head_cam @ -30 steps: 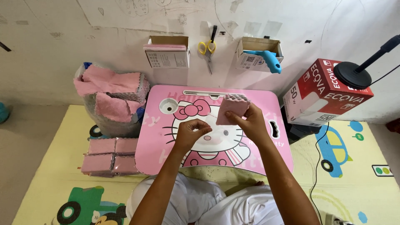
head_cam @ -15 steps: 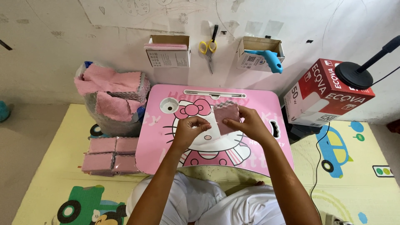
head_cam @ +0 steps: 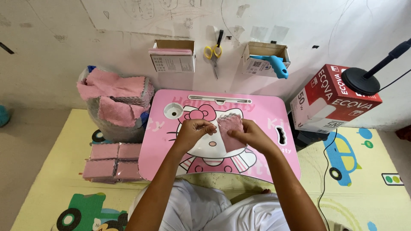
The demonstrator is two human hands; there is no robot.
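Observation:
A small pink cloth [head_cam: 229, 128] with a zigzag edge is held upright over the pink cartoon lap table [head_cam: 261, 162]. My right hand [head_cam: 250, 136] grips the cloth along its lower right side. My left hand [head_cam: 193, 132] pinches the cloth's left edge with fingers curled. Both hands hover just above the middle of the table top.
A bag heaped with pink cloths [head_cam: 114, 102] stands left of the table, with folded pink stacks [head_cam: 110, 160] on the play mat below it. Two wall boxes [head_cam: 173, 55] [head_cam: 263, 60], yellow scissors [head_cam: 213, 52], a blue tool [head_cam: 276, 65] and a red carton [head_cam: 332, 98] with a black stand [head_cam: 361, 80] are nearby.
The cloth has moved left and lower toward the table's middle, from a folded block at the right hand to a piece held open between both hands.

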